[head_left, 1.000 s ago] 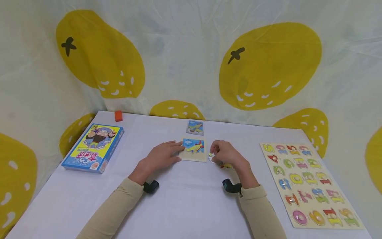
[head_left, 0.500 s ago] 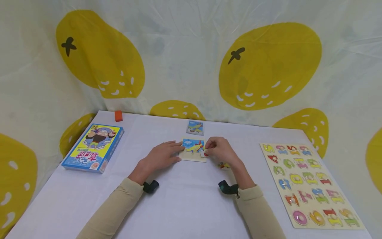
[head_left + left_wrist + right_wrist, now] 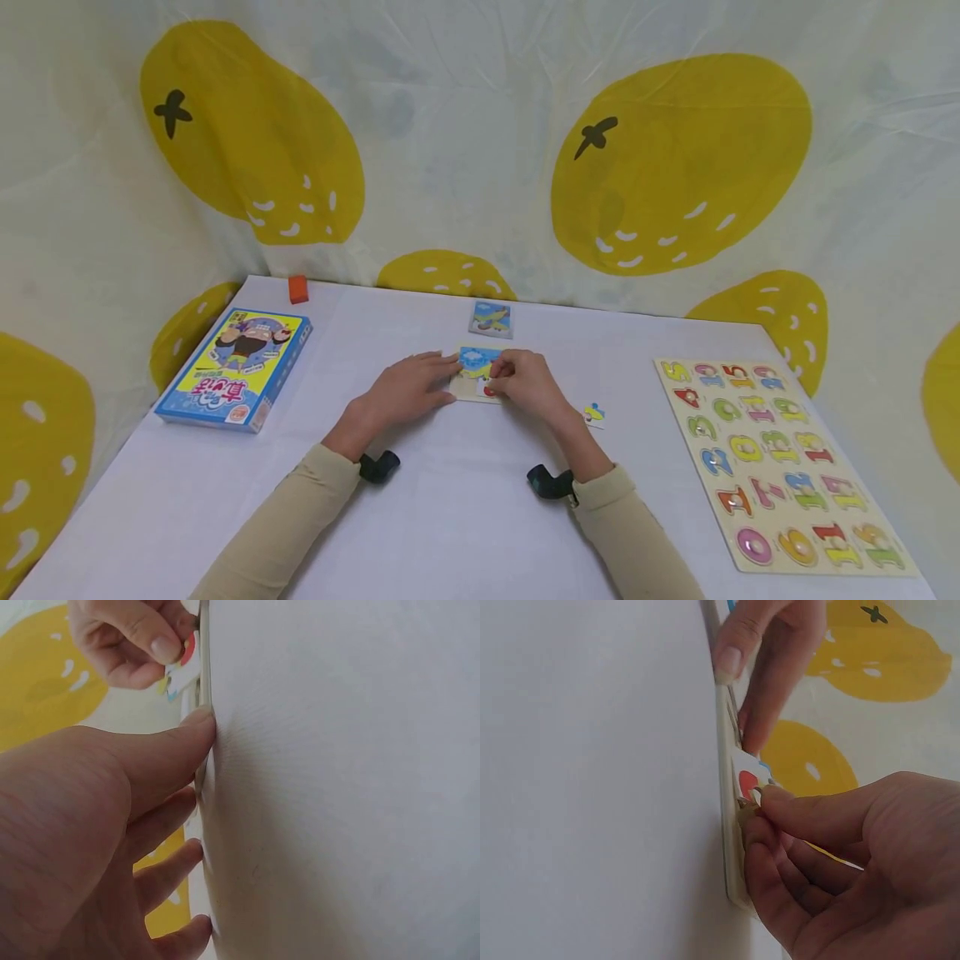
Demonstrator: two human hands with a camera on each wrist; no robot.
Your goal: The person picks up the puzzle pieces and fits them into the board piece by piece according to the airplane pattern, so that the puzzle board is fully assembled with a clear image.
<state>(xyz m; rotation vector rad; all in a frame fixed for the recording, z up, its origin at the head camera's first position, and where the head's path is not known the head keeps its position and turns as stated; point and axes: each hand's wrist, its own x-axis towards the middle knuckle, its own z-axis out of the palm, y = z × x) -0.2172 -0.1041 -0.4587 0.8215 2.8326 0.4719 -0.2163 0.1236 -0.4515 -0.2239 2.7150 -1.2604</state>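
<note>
A small jigsaw puzzle tray (image 3: 463, 392) with a yellow plane picture lies mid-table. My left hand (image 3: 408, 387) rests at its left edge, thumb and fingers spread and fairly straight; the left wrist view shows the thumb (image 3: 180, 742) touching the tray's edge. Over the tray's right part, my right hand (image 3: 528, 385) pinches a white puzzle piece (image 3: 748, 780) with a red patch between thumb and fingers. The piece is tilted above the tray in the right wrist view. My right hand hides the tray's right side. Another puzzle piece (image 3: 595, 414), yellow and blue, lies right of that hand.
Behind the tray lies a small plane picture card (image 3: 491, 320). A blue and yellow box (image 3: 234, 371) is at the left, with an orange block (image 3: 297, 290) at the far left edge. A wooden number board (image 3: 780, 467) lies at the right.
My right hand has moved left with the puzzle piece, from beside the tray to above it, uncovering the loose piece on the right. My left hand has stayed in place.
</note>
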